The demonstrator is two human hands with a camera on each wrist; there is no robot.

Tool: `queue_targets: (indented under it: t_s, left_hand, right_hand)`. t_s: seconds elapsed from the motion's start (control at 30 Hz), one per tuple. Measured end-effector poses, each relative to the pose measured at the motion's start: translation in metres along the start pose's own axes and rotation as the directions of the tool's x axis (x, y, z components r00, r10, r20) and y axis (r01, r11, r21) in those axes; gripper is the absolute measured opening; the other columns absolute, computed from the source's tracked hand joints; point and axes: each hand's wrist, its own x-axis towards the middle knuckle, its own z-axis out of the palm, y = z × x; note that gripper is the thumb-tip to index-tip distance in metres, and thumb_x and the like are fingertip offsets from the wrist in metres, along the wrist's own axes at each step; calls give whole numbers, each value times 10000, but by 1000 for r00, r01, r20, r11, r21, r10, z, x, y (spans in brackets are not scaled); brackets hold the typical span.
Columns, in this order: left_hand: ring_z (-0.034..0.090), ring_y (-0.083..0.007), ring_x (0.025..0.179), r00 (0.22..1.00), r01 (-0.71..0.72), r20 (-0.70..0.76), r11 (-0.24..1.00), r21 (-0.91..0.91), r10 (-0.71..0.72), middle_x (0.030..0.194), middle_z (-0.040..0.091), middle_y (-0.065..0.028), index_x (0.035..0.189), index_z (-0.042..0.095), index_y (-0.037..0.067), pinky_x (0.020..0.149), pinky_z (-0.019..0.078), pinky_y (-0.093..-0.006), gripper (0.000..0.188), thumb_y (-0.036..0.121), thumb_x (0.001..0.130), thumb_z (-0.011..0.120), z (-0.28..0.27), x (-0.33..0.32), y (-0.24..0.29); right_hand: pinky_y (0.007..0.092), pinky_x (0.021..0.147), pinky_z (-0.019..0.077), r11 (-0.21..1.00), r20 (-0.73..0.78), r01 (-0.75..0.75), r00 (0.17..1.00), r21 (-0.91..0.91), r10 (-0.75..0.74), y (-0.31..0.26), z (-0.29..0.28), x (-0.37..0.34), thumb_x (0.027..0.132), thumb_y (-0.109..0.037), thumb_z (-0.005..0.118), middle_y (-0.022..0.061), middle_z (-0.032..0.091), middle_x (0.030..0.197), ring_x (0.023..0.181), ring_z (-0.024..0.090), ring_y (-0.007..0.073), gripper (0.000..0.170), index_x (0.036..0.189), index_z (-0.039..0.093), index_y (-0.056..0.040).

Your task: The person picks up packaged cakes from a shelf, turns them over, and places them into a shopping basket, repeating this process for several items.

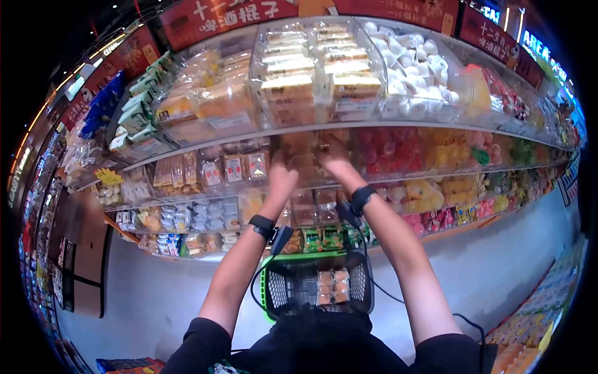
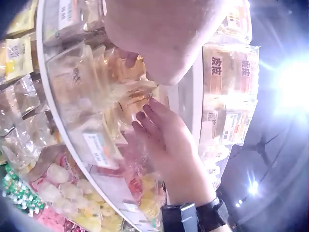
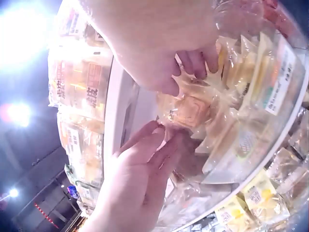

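Above the fingers, on the upper shelf, there are wrapped packs [image 2: 231,72] which carry the characters 虎皮, and still higher a red sign [image 1: 233,17] shows 啤酒棍子 in its lower line. Near the fingers, the clear bin [image 3: 227,179] has a white label [image 3: 281,79] on its outer side (its print is too small for me to read). The golden-brown pack [image 3: 190,111] in transparent wrapping lies inside this bin, between the fingertips of the left hand [image 3: 145,164] and those of the right hand [image 2: 166,130]. The fingers of both hands are bent and reach to the wrapping; whether they pinch it or only touch it, I cannot tell. Other wrapped pieces stand close beside the right fingers, and well below both hands is a basket [image 1: 264,293] with a green rim, containing light-brown packs [image 1: 332,287].
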Motion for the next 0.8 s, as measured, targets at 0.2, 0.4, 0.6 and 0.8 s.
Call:
queue_targets:
  t_s: [0.2, 0.4, 0.6, 0.8]
  left_hand:
    - [473, -359, 1108, 974, 135, 183, 991, 24, -137, 1226, 482, -241, 1290, 363, -11, 952, 363, -355, 581, 136, 757, 540, -3, 53, -8]
    - [546, -395, 1003, 999, -45, -8, 999, -2, 45, 1056, 583, -258, 1062, 571, -22, 864, 437, -408, 355, 158, 757, 573, 17, 65, -27]
    - [550, -267, 1007, 965, 177, 206, 983, -41, -165, 1164, 517, -159, 1221, 440, 52, 872, 444, -345, 547, -6, 698, 588, 3, 49, -10]
    - [540, -354, 1040, 996, 43, 83, 927, -372, -12, 1117, 553, -215, 1233, 427, -21, 898, 421, -385, 537, 47, 720, 574, 5, 19, -31]
  right_hand:
    - [343, 921, 416, 989, 165, -25, 986, 143, 1, -59, -4, 29, 726, -221, 690, 172, 554, 1162, 1083, 522, 276, 565, 1207, 483, -8]
    - [334, 885, 431, 912, 112, -74, 993, 405, 31, -42, 19, 44, 690, -147, 717, 148, 570, 1122, 1044, 530, 242, 551, 1173, 498, 4]
    - [335, 690, 488, 966, -22, -100, 994, 239, 109, -46, -1, 26, 734, -161, 677, 139, 647, 859, 802, 625, 244, 285, 952, 606, 8]
    - [316, 632, 459, 995, -96, -102, 990, 21, 104, 23, 15, 11, 797, -207, 657, 107, 613, 764, 698, 583, 176, 264, 919, 593, 18]
